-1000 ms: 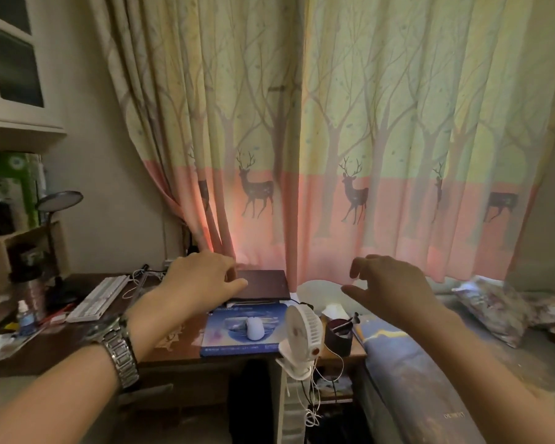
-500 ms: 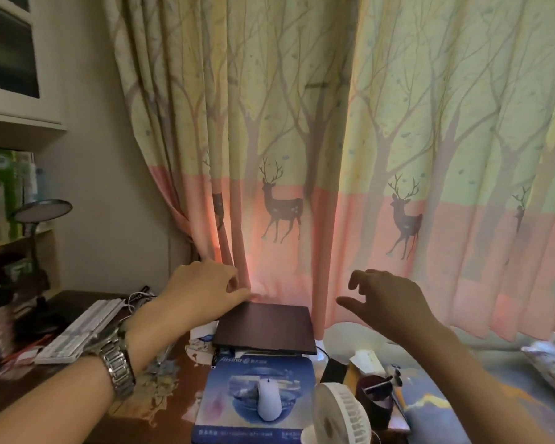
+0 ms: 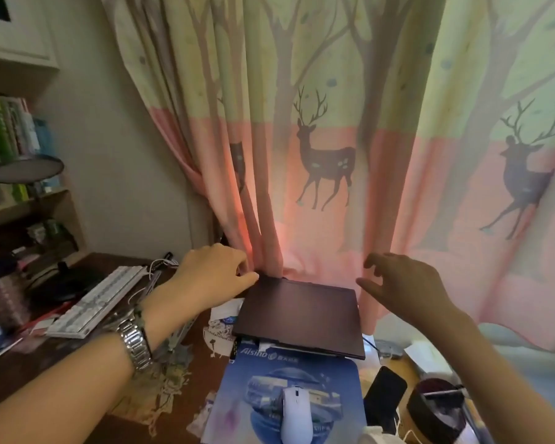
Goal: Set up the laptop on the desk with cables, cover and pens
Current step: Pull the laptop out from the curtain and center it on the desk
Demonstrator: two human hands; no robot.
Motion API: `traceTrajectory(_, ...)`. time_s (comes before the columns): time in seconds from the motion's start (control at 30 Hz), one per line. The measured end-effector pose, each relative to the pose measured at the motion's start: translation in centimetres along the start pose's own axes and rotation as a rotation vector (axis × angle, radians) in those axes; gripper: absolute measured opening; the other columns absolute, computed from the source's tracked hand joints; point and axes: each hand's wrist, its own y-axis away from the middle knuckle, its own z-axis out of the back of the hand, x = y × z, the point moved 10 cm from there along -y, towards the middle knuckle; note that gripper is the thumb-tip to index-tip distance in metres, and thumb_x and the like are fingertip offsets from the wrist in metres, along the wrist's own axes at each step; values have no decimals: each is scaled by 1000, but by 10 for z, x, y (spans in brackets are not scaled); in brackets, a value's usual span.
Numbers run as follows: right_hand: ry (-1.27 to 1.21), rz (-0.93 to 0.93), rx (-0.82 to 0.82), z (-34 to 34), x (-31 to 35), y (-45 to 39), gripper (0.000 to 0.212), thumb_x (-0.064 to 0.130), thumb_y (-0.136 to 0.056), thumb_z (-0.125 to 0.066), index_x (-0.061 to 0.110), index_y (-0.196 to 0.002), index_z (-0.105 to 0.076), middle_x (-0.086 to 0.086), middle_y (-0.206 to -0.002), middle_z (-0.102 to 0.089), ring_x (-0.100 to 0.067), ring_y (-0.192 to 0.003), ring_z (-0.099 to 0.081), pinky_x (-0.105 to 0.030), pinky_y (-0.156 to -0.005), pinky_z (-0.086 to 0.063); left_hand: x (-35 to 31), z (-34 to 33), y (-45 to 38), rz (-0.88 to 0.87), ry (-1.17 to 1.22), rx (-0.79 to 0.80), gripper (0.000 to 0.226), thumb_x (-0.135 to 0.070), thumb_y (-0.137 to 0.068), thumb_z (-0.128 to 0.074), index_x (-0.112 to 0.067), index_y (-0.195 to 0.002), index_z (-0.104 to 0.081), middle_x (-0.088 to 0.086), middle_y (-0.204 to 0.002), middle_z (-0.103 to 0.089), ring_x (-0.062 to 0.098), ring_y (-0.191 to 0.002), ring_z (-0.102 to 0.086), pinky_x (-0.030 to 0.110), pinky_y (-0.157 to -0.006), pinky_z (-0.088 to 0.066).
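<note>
Between the two outstretched hands, at the back of the cluttered dark wooden bench [image 3: 77,373], lies the flat, dark, closed laptop [image 3: 298,318], its far edge tucked against the deer-printed pink and yellow curtain [image 3: 327,155]. The left hand [image 3: 217,274], above a silver metal wristwatch [image 3: 135,344], reaches to the laptop's far left corner with fingers curled loosely; its fingertips look to be touching or nearly touching that corner, but a firm grip cannot be made out. The right hand [image 3: 404,286] hovers just off the laptop's far right corner, fingers spread and empty.

Just nearer the person than the hands, the laptop's front edge rests over papers and the top of a blue printed mouse mat [image 3: 260,392], where a white computer mouse [image 3: 297,411] sits. Left of the left hand lies a white keyboard [image 3: 100,299] with loose white cables [image 3: 156,267] beside it. Below the right hand stand a black phone [image 3: 385,389] and a dark round pen pot [image 3: 436,408].

The task appears barely begun: the lid is shut, no cable is seen plugged in, no cover is evident, and the pens remain in the pot as far as can be told. Lifting or repositioning the laptop looks like the step in hand.
</note>
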Motion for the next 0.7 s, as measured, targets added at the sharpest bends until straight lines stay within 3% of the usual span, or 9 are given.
traceTrajectory(0.2,-73,-34,149,-81,-16,-36,35,47,-86,-53,28,-116,-53,6,-109,-66,-21,-99,-62,-34,-80,-51,32,-80,-37,81,52,153,30,-54,-84,-51,-31,-94,-66,-7,-103,-69,18,-97,-63,33,-81,-50)
traceTrajectory(0.43,-103,-157,263,-167,-40,-59,40,48,-83,-55,27,-117,-46,1,-107,-66,-26,-94,-63,-40,-77,-53,48,-172,-101,19,146,259,29,-54,-85,-52,-32,-97,-66,-9,-99,-69,16,-94,-63,30,-78,-48)
traceTrajectory(0.6,-205,-340,337,-228,-60,-82,52,46,-81,-62,25,-124,-44,-2,-114,-62,-23,-95,-61,-40,-80,-52,75,-248,-158,-22,259,332,37,-53,-87,-50,-33,-117,-55,-11,-106,-67,13,-96,-62,27,-72,-44)
traceTrajectory(0.7,-282,-423,388,-269,-65,-90,65,47,-76,-68,22,-129,-41,-5,-127,-56,-23,-107,-57,-36,-88,-49,91,-295,-174,-19,331,397,53,-56,-85,-50,-34,-132,-42,-6,-118,-62,15,-102,-60,29,-74,-46)
